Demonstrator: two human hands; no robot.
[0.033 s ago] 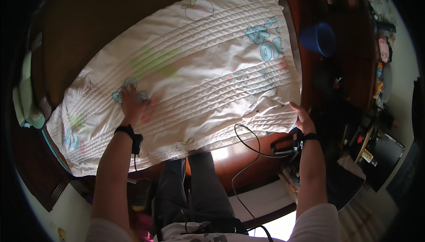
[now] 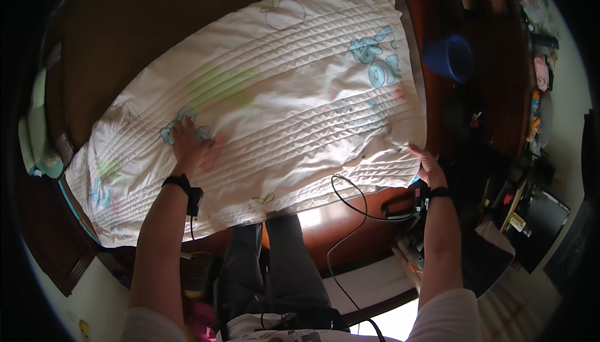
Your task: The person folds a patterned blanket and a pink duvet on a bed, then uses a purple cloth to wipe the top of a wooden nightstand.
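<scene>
A white quilt [image 2: 294, 92] with stitched rows and pale blue, green and pink prints lies spread before me, wrinkled in places. My left hand [image 2: 189, 144] rests on its left part, over a blue print, fingers apart. At the near right corner my right hand [image 2: 428, 167] pinches the quilt's edge; the fingers under the cloth are partly hidden. Each wrist carries a black strap with a small device, such as the left wrist device [image 2: 194, 202]. A black cable [image 2: 329, 254] loops from near the right wrist, over the quilt's near edge and down toward my waist.
The quilt lies on a brown bed surface [image 2: 144, 29] with a reddish wooden frame [image 2: 350, 211] on the near side. A pale green pillow-like bundle [image 2: 40, 135] is at the far left. Beyond the right edge stand a blue bin [image 2: 447, 57] and a dark screen [image 2: 542, 223].
</scene>
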